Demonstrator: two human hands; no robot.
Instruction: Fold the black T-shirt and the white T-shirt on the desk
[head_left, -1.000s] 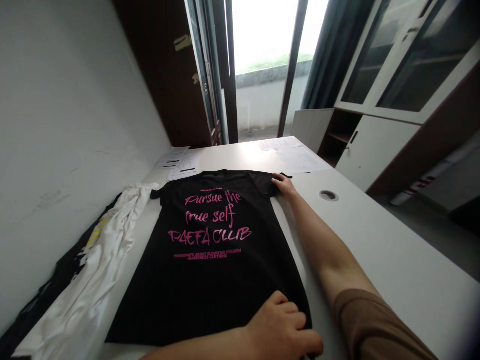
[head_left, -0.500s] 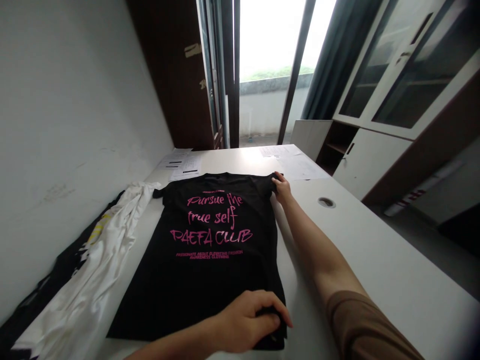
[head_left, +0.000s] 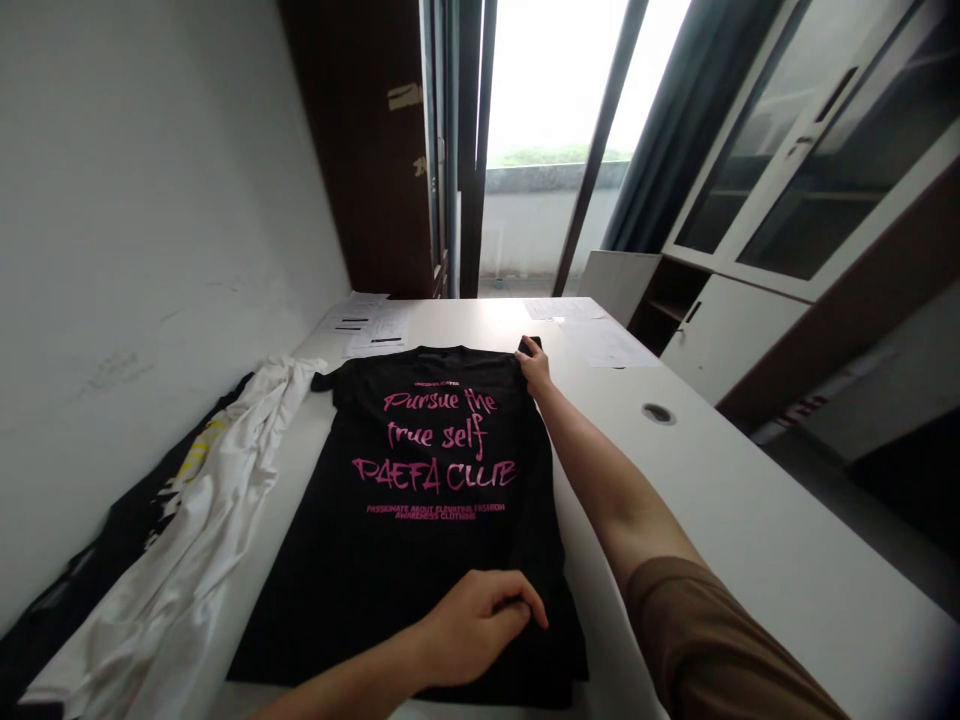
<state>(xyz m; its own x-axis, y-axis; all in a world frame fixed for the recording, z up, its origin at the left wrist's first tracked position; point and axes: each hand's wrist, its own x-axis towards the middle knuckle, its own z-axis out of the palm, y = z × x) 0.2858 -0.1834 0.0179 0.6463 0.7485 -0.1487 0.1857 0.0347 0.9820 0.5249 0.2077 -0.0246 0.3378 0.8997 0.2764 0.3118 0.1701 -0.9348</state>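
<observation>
A black T-shirt with pink lettering lies spread on the white table, its neck toward the window. My right hand pinches the sleeve at the far right shoulder, and a bit of black cloth sticks up past the fingers. Over the lower right part of the shirt, my left hand is closed with thumb and forefinger together, apparently on the black cloth; its fingertips are partly hidden. The cloth along the right side is raised in a soft ridge between the two hands.
Crumpled white cloth and a black garment with yellow print lie along the wall at left. Papers rest at the table's far end. A round cable hole is set in the white table. Cabinets stand at right.
My right hand has moved left and slightly up with the sleeve. My left hand has shifted left from the shirt's lower right edge to over the shirt. The view has tilted slightly.
</observation>
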